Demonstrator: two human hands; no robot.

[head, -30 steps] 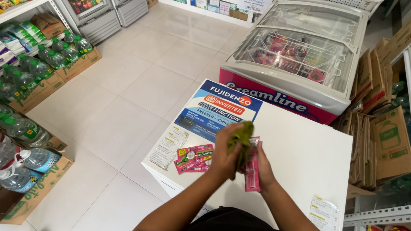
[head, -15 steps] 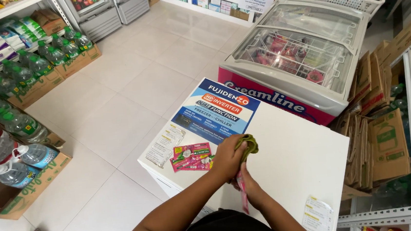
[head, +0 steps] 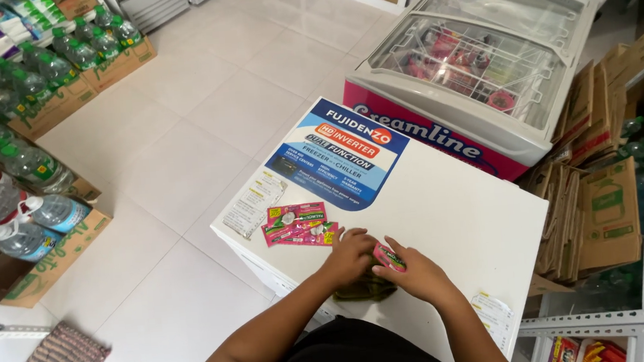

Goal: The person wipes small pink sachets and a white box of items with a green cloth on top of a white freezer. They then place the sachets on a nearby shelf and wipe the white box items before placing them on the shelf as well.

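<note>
1. Under both hands is a white tabletop (head: 446,202), the flat lid of a chest freezer.
2. The left hand (head: 349,257) lies curled, palm down, on a dark green cloth (head: 367,288). It presses the cloth flat on the lid.
3. The right hand (head: 418,273) is just beside the left hand, almost touching it. Its fingers are bent around a small pink packet (head: 388,257), which peeks out near the thumb.
4. The cloth is bunched up and mostly hidden under the two hands. Only a dark, crumpled edge shows close to the body.
5. Just to the left of the left hand lie more pink packets (head: 299,224), flat and side by side, not touched by either hand.
6. As far as I can judge, the sorting is partway. Some packets are laid out on the lid, and one is in the right hand, not put down yet.
7. Far ahead of the hands stands a glass-top freezer (head: 480,53) with a pink front.
8. Far to the left of the hands are water bottles (head: 26,219) in cardboard boxes on the floor.
</note>
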